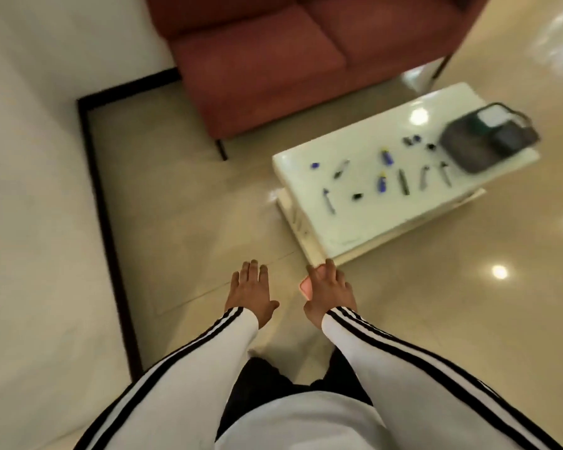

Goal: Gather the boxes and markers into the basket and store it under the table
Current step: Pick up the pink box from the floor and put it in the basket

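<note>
While both hands are hovering out over the floor, neither is touching any of the task's things.

Left hand (251, 290): fingers are lying straight and apart, holding nothing. Right hand (330, 293): fingers are reaching over a pink flat thing (305, 287), which is showing on the index side. The grip beneath is hidden.

Table (355, 222) is sitting just beyond the right fingertips and running away to their right. Markers (403, 181) are lying scattered on it, apart from one another, with small blue pieces (387, 157) among them; blur is hiding the detail. Basket (468, 157) is sitting at the far end, well past the markers. Boxes (488, 120) are showing inside it, count unclear.

Handling, as judged: the markers are looking light, stiff and likely to roll on the glossy top, so pinching each at mid-barrel is suiting them best. The basket is looking light, possibly soft-walled. Taking it by opposite rims with both hands is seeming safest. The right hand is probably needing to be freed of the pink thing first.
</note>
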### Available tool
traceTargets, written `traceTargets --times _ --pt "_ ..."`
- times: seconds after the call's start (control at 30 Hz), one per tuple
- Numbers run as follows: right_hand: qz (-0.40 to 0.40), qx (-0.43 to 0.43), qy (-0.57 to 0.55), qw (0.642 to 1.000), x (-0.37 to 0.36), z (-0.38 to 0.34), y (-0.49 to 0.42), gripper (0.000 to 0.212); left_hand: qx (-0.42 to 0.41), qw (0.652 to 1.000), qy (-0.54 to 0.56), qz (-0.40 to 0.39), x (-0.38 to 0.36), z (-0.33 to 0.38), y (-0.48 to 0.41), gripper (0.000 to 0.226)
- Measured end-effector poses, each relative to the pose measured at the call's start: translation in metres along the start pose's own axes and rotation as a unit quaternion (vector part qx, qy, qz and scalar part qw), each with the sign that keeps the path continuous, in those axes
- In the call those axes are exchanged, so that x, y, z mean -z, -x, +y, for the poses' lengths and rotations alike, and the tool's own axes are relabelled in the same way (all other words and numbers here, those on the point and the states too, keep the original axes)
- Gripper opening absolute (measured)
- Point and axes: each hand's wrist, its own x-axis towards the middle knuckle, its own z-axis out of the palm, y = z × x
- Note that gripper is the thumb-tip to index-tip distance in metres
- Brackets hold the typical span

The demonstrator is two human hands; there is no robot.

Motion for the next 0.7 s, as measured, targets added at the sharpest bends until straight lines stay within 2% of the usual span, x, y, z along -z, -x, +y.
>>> traceTargets --times 0.13,0.27,0.4,0.6,0.7 --pt "0.043 -0.057 -0.052 0.996 0.033 0.122 0.008 0.081 -0.1 0.993 -0.058 -0.017 0.02 0.123 -0.038 0.09" --pt "0.069 -0.093 -0.075 0.99 0.061 0.238 0.006 0.08 -0.163 0.983 -0.084 -0.022 0.029 0.236 -0.069 0.09" --pt "0.074 -0.169 -0.12 0.975 0.085 0.33 0.007 0.08 -0.235 0.964 -0.122 -0.028 0.042 0.327 -0.098 0.089" --pt "0.063 -0.214 -0.13 0.966 0.119 0.422 -0.031 0.078 -0.257 0.95 -0.17 -0.046 0.055 0.417 -0.168 0.087" --pt "0.063 -0.22 -0.124 0.965 0.138 0.463 -0.068 0.078 -0.251 0.952 -0.16 -0.063 0.058 0.457 -0.218 0.087"
